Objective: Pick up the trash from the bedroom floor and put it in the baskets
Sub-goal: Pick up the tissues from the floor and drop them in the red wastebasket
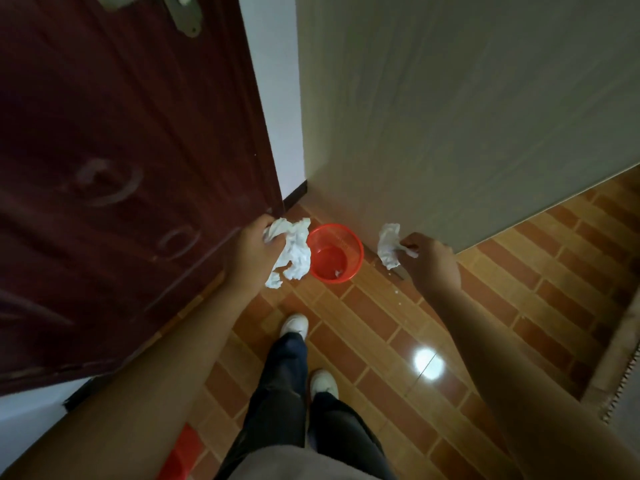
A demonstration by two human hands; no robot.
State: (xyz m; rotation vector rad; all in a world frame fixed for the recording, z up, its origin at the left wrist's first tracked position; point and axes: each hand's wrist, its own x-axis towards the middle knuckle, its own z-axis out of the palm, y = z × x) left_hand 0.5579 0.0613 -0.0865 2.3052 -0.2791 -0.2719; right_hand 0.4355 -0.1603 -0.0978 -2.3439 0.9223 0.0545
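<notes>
I am gripping a big crumpled white tissue wad (292, 249) in my left hand (251, 252), fingers curled round it, just at nine o'clock of the red basket (335, 252), while my right hand (431, 263) is pinching a smaller crumpled tissue (388, 245) between thumb and fingertips at the basket's three o'clock. Neither piece is hanging over the rim, so I am risking dropping both onto the tiled floor (398, 327) if I let go now. Both tissues are looking light, limp and ragged, likely to drift, and the basket is looking nearly empty.
</notes>
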